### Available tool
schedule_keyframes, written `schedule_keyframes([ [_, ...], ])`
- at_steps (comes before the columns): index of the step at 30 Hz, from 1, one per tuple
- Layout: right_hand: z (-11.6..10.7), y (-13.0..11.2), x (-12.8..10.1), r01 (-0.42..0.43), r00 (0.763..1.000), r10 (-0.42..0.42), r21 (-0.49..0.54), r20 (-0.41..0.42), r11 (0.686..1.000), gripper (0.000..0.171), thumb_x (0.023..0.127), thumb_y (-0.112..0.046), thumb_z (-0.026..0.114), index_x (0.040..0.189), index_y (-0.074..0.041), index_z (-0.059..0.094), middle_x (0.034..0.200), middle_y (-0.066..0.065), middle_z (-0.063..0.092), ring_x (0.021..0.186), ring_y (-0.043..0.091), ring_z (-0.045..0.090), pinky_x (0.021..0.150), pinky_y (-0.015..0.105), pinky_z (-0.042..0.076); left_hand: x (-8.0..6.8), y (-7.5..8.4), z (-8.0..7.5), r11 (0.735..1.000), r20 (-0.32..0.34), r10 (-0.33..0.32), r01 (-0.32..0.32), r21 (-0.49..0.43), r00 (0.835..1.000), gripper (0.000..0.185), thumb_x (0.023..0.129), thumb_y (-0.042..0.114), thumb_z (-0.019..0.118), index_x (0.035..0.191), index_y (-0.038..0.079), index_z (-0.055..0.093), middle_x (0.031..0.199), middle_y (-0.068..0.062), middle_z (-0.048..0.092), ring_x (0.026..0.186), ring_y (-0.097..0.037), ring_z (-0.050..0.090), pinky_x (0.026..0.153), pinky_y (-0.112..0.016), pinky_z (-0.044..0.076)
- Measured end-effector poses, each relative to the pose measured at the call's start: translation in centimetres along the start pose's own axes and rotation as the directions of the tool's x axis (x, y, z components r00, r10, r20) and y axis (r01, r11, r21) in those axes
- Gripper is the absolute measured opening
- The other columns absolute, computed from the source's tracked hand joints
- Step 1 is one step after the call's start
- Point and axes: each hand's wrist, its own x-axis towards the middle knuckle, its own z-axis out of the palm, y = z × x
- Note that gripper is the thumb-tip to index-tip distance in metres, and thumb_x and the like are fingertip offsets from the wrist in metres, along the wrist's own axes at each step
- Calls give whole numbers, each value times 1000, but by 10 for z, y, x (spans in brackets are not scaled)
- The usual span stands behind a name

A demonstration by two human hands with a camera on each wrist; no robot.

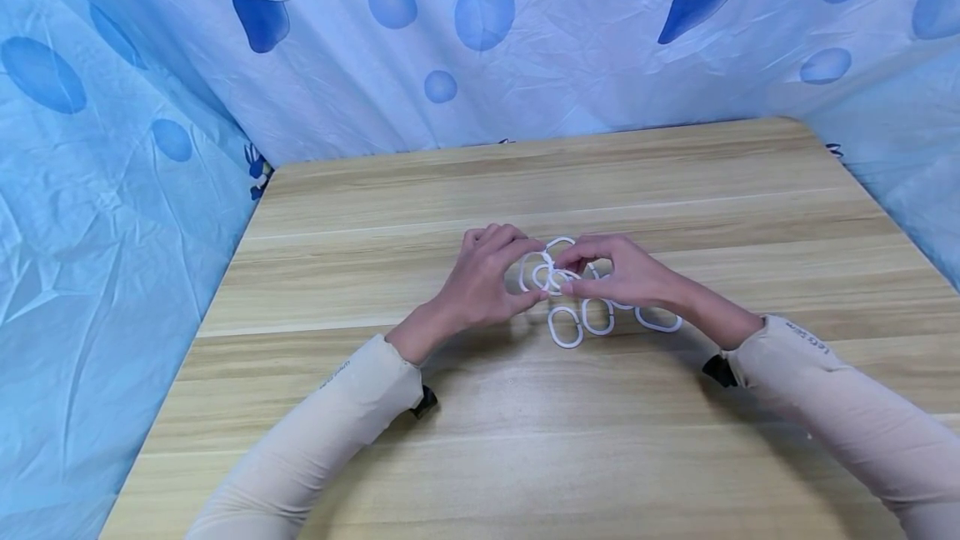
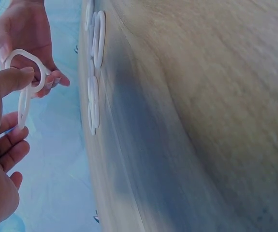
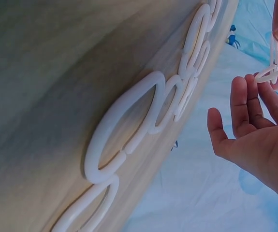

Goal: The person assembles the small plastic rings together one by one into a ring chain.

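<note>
Above the middle of the wooden table [image 1: 525,440], my two hands meet over a small cluster of white oval plastic rings [image 1: 551,275]. My left hand [image 1: 542,273] pinches one ring [image 2: 30,70] between thumb and finger, and a second ring [image 2: 22,108] hangs linked below it. My right hand [image 1: 562,275] pinches the same cluster from the other side. In the right wrist view, the held ring [image 3: 276,72] sits at the fingertips [image 3: 252,82] of my right hand [image 3: 262,89]. Several loose rings [image 1: 597,317] lie on the table just below my hands.
The loose rings [image 3: 124,130] lie in a row along the table [image 2: 201,121], some overlapping. A blue and white patterned sheet [image 1: 480,40] hangs behind and to both sides of the table. Both arms wear beige sleeves [image 1: 315,432].
</note>
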Motion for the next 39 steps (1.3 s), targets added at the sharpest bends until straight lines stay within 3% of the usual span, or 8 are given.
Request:
schedule_keyframes([
  [7, 2, 19, 3, 2, 999, -3, -19, -32, 1000, 32, 77, -23, 68, 106, -10, 62, 86, 6, 58, 85, 23, 52, 75, 34, 39, 3, 8, 1, 997, 16, 79, -78, -25, 997, 57, 67, 48, 69, 115, 19, 57, 99, 6, 54, 97, -9, 45, 83, -36, 28],
  [14, 5, 43, 7, 122, 979, -151, -197, -139, 973, 36, 73, -35, 69, 102, -16, 63, 88, -5, 56, 83, 17, 52, 73, 38, 41, 2, 8, -2, 998, -2, 69, -69, -4, 998, 64, 61, 54, 71, 111, 16, 59, 100, 6, 55, 98, -11, 47, 83, -37, 29],
  [21, 6, 46, 11, 219, 926, -312, -373, -210, 902, 39, 67, -34, 72, 98, -11, 65, 90, -4, 58, 83, 14, 53, 74, 33, 38, -1, 5, -4, 1000, 3, 16, -16, 7, 1000, 62, 64, 54, 69, 110, 13, 59, 99, 5, 55, 96, -11, 46, 85, -37, 29],
  [28, 7, 44, 10, 184, 925, -308, -445, -224, 876, 41, 66, -38, 71, 98, -12, 65, 92, -7, 55, 88, 9, 48, 79, 36, 33, -2, 6, -4, 993, -2, -113, 113, -40, 994, 33, 77, 42, 63, 97, 15, 63, 84, 7, 59, 83, -8, 47, 79, -34, 30],
  [32, 8, 43, 10, 187, 923, -311, -442, -228, 877, 43, 67, -38, 70, 99, -11, 64, 93, -7, 55, 89, 10, 48, 80, 36, 32, -1, 10, -4, 973, 6, -208, 208, -104, 978, 18, 82, 36, 60, 85, 20, 67, 76, 13, 59, 75, -2, 50, 75, -30, 32],
  [35, 8, 42, 11, 197, 918, -322, -439, -230, 876, 44, 67, -37, 70, 100, -9, 64, 94, -6, 55, 90, 11, 48, 82, 37, 32, 1, 13, -6, 941, 38, -289, 292, -170, 956, 15, 82, 33, 60, 80, 20, 67, 73, 14, 60, 69, 0, 51, 71, -24, 39],
  [37, 8, 41, 11, 203, 915, -330, -440, -234, 875, 44, 67, -37, 70, 100, -9, 64, 94, -6, 55, 90, 11, 48, 82, 37, 32, 2, 15, -7, 904, 88, -347, 358, -234, 934, 15, 83, 31, 60, 80, 18, 67, 72, 12, 60, 67, -1, 51, 65, -21, 42],
  [39, 8, 41, 11, 205, 911, -335, -441, -239, 874, 44, 68, -37, 70, 100, -9, 64, 94, -6, 55, 90, 11, 48, 82, 37, 32, 3, 17, -7, 846, 166, -406, 438, -304, 899, 18, 84, 31, 59, 80, 16, 68, 71, 10, 60, 65, -4, 50, 57, -21, 43],
])
